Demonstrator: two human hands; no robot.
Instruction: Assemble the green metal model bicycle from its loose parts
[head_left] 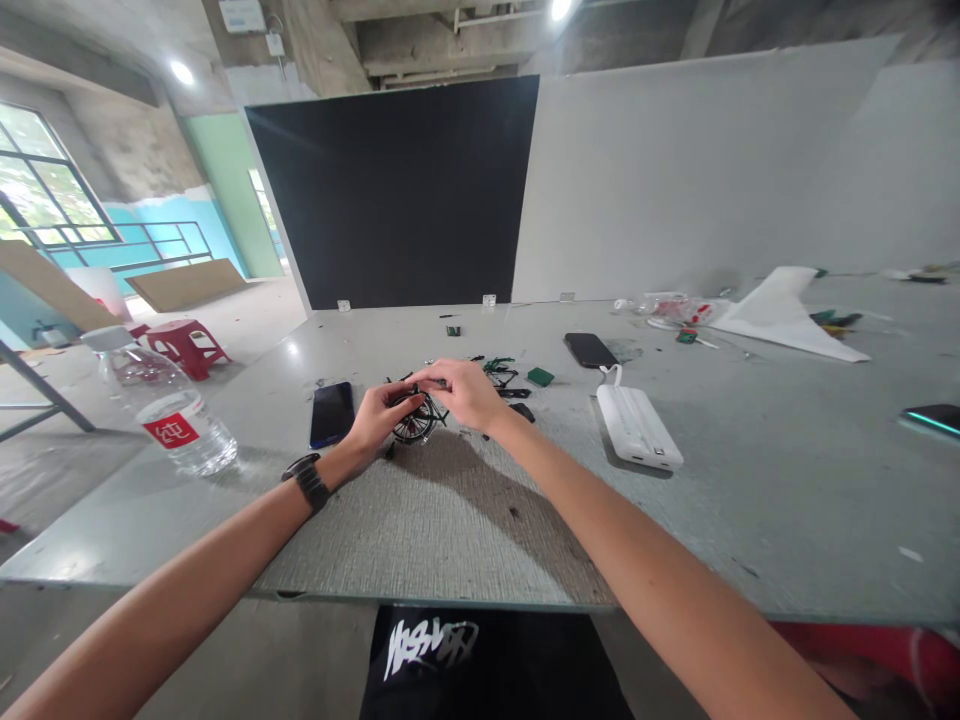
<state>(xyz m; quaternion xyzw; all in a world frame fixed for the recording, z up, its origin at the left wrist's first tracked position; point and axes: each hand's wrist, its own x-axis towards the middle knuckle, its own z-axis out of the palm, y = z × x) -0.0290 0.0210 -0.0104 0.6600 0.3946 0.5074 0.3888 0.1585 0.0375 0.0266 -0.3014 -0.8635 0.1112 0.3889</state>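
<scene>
Grey desk (337,545) | spoked model (414,424): likely light, stiff, fragile; best held by rim (412,441) | left hand (377,412): grip pinching it | right hand (469,393): grip unclear

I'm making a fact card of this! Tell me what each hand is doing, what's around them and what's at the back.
Left hand: fingers holding a small black piece with a round spoked wheel
Right hand: fingers at the top of that piece; exact grip hidden
Left wrist: black watch
Left of the hands: dark flat smartphone, then a clear plastic bottle with a red label
Right of the hands: small green block, white rectangular power bank
Back: large upright black panel
</scene>
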